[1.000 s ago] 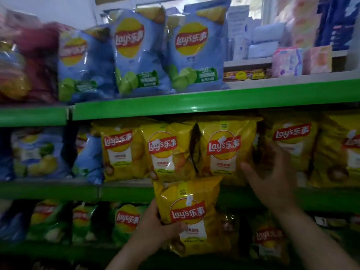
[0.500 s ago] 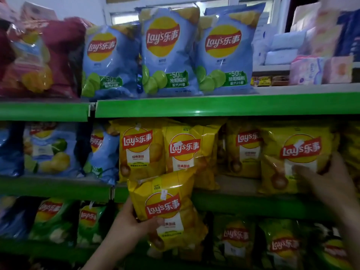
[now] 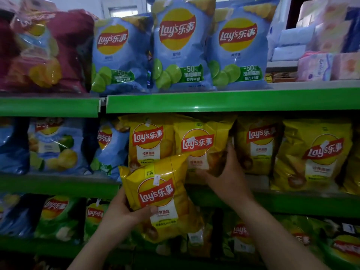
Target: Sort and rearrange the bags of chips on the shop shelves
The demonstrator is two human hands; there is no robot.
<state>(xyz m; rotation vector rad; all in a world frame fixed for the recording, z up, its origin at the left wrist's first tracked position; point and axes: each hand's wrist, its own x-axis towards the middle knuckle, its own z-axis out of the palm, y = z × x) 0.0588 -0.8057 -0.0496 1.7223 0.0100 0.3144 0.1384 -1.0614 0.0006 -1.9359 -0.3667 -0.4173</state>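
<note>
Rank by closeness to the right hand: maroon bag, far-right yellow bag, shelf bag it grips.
1. Gripped shelf bag, in the right hand, middle shelf.
2. Far-right yellow bag, same shelf.
3. Maroon bag, top shelf, far left.

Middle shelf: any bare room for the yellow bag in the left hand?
One slot: the dark gap beside the right hand, between the second yellow bag and third yellow bag, bare shelf floor below. Elsewhere bags stand packed.

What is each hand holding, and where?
The left hand grips a loose yellow bag by its lower-left edge; right hand grips a shelved yellow bag's lower-right side.
</note>
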